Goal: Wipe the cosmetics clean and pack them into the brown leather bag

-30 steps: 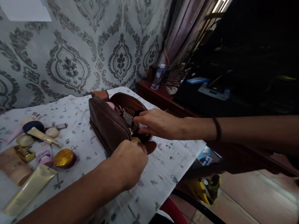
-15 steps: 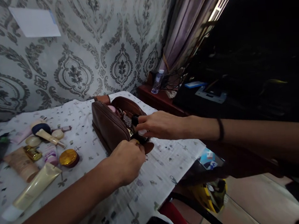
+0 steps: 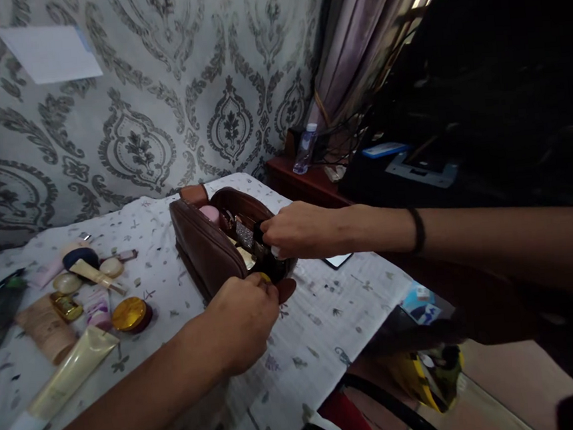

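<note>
Brown bag (image 3: 207,245) slants far left to near right; left hand (image 3: 245,319) clamps its near end; right hand's (image 3: 300,230) grip unclear.

The bag (image 3: 201,242) looks like smooth leather, faintly shiny, over matt cotton-like cloth (image 3: 325,312). At left, the tube (image 3: 74,371) is satiny plastic, the jar lid (image 3: 129,312) glossy gold; the upper-left paper (image 3: 52,53) is matt. The dim ledge (image 3: 286,175) may be varnished wood.
</note>
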`<state>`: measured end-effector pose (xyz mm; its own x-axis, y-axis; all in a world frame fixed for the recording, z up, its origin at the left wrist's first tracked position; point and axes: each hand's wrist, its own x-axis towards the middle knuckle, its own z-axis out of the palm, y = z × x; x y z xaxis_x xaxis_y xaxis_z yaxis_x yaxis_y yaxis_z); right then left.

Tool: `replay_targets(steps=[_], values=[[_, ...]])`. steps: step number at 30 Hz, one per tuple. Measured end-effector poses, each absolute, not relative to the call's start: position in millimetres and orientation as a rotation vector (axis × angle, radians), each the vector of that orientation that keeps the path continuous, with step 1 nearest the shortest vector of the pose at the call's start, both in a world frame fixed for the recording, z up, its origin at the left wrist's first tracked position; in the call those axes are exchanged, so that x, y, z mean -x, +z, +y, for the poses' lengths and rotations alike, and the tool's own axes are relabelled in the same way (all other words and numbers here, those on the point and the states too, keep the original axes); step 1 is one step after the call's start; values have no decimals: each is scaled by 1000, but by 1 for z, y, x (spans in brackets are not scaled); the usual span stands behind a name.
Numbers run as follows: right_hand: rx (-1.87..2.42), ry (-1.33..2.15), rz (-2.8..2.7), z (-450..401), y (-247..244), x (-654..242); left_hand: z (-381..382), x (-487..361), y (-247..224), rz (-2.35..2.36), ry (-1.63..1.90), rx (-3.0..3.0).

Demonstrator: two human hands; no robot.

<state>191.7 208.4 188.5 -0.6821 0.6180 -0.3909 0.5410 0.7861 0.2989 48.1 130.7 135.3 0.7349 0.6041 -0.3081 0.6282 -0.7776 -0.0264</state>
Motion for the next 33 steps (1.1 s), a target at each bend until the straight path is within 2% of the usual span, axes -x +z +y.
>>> replay_targets(steps=[12,15,20,23,28,33], values=[[-932,313,2545,196,183,-200,126,-40,121,1039,-190,-2963],[-920,331,2592,195,180,-203,117,-27,112,1042,119,-3057],[-883,354,2708,193,176,-208,85,2,105,1090,874,-3023],[-738,344,2826,191,173,-205,63,17,97,1208,1118,-2870],[-265,138,2805,195,164,-187,37,36,67,1337,1094,-2808],[-240,9,2621,197,163,-174,22,48,38,1352,963,-2752]])
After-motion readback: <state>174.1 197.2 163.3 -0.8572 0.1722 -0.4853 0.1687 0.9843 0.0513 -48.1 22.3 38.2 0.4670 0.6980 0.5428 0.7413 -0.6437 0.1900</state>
